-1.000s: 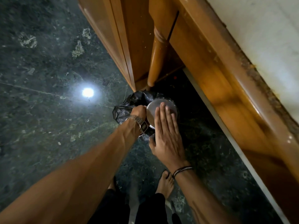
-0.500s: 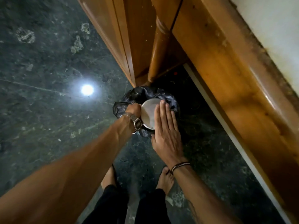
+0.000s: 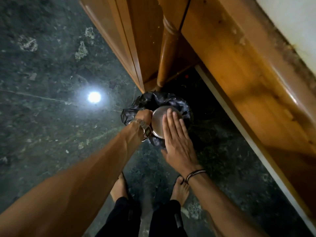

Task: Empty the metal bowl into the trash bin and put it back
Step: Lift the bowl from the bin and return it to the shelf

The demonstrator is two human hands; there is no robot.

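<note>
Over the trash bin on the floor, the left hand clamps the inverted metal bowl while the flat, open right hand presses its base; next, righting and returning it.

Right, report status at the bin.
Left hand grips bowl rim, upturned over bin. Right hand flat on bowl's base. Nothing blocking; contents not visible.

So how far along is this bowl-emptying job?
Midway. Done: the metal bowl has been carried to the trash bin and sits upturned over its black liner. In hand: the left hand grips the rim while the right hand lies flat on its underside. Left: putting the bowl back.
</note>
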